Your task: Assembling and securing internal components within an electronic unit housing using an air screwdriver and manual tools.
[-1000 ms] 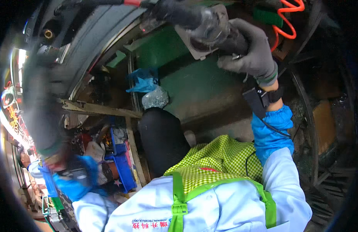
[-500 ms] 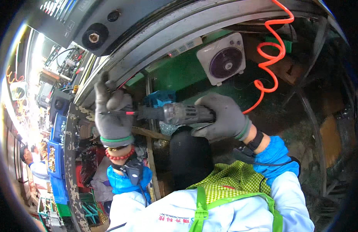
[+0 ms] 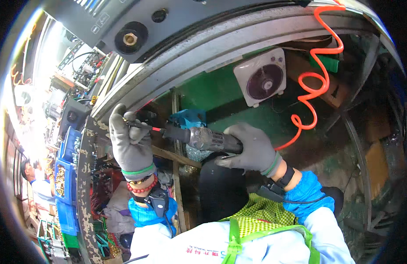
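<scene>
My gloved right hand (image 3: 251,148) is wrapped around the rear of an air screwdriver (image 3: 208,139), which lies nearly level and points left. A long thin driver bit (image 3: 156,129) with a red band sticks out of its nose. My gloved left hand (image 3: 132,143) is closed at the far end of that bit, fingers curled around it. A tiny brassy point shows by the fingertips; whether it is a screw is too small to tell. Both gloves are grey with green cuffs.
A grey metal appliance housing (image 3: 168,22) stands on the bench rail (image 3: 199,55) ahead. An orange coiled air hose (image 3: 315,88) hangs at the right. Below are a white box fan (image 3: 261,78) and a blue bag (image 3: 189,118). Blue parts bins (image 3: 66,176) line the left; a person (image 3: 40,187) is beyond.
The left fingers, blurred and more spread before, have curled closed at the bit's end. The screwdriver has tilted, its bit end now higher in view. The whole view has shifted slightly.
</scene>
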Action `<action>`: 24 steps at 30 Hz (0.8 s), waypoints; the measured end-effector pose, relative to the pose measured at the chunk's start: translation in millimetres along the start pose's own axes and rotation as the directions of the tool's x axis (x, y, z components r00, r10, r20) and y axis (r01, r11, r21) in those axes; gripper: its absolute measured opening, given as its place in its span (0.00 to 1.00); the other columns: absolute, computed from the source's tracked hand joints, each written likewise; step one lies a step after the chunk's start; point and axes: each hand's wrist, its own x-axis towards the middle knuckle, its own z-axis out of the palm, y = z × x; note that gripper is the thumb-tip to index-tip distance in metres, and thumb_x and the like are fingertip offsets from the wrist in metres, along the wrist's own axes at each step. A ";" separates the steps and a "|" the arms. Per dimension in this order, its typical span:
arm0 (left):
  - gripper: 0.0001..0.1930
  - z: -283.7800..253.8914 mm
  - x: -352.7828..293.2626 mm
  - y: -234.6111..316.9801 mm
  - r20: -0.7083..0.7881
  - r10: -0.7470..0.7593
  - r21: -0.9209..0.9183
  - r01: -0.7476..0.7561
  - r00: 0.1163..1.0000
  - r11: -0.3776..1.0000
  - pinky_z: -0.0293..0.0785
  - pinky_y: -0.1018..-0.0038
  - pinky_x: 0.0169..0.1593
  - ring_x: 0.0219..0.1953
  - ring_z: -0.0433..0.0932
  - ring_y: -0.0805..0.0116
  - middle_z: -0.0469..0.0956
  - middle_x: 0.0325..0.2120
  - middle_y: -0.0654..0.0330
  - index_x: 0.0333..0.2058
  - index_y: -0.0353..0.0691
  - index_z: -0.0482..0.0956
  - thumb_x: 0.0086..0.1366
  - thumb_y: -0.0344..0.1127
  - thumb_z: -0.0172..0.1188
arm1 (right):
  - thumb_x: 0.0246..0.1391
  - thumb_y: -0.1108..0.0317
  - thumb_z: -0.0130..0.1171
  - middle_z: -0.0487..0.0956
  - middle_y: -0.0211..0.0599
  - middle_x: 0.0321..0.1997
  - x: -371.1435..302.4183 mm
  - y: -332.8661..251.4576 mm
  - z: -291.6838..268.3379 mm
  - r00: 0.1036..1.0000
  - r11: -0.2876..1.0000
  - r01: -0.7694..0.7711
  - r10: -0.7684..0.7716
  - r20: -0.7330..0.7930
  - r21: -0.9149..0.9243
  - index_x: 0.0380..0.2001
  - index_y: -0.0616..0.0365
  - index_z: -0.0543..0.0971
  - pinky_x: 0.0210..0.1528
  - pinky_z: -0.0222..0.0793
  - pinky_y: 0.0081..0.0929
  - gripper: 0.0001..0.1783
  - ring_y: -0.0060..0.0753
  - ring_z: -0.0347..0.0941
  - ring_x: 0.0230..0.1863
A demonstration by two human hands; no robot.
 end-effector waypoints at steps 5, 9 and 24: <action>0.18 2.7 5.5 19.7 0.139 0.179 0.471 -0.225 0.974 0.853 0.70 0.81 0.32 0.24 0.68 0.81 0.78 0.36 0.60 0.53 0.36 0.70 0.68 0.37 0.55 | 0.30 0.43 0.72 0.77 0.43 0.36 -0.3 -10.7 0.8 1.000 0.998 0.013 -0.012 -0.012 0.068 0.40 0.54 0.78 0.41 0.72 0.40 0.35 0.47 0.76 0.39; 0.19 17.9 23.2 26.7 0.136 0.093 0.380 -0.139 0.986 0.915 0.71 0.80 0.34 0.25 0.69 0.79 0.78 0.37 0.60 0.54 0.34 0.70 0.69 0.39 0.54 | 0.32 0.43 0.72 0.77 0.45 0.35 2.5 -14.6 10.6 1.000 0.972 -0.013 0.007 0.027 0.236 0.39 0.56 0.78 0.41 0.72 0.39 0.35 0.49 0.76 0.38; 0.15 43.7 96.6 43.9 0.247 -0.047 0.402 -0.058 0.968 0.914 0.62 0.87 0.30 0.28 0.65 0.82 0.74 0.34 0.61 0.49 0.30 0.71 0.69 0.34 0.51 | 0.40 0.57 0.71 0.77 0.33 0.28 58.2 -55.0 56.9 0.983 0.679 -0.165 0.171 0.064 0.716 0.39 0.62 0.77 0.35 0.69 0.25 0.26 0.19 0.70 0.31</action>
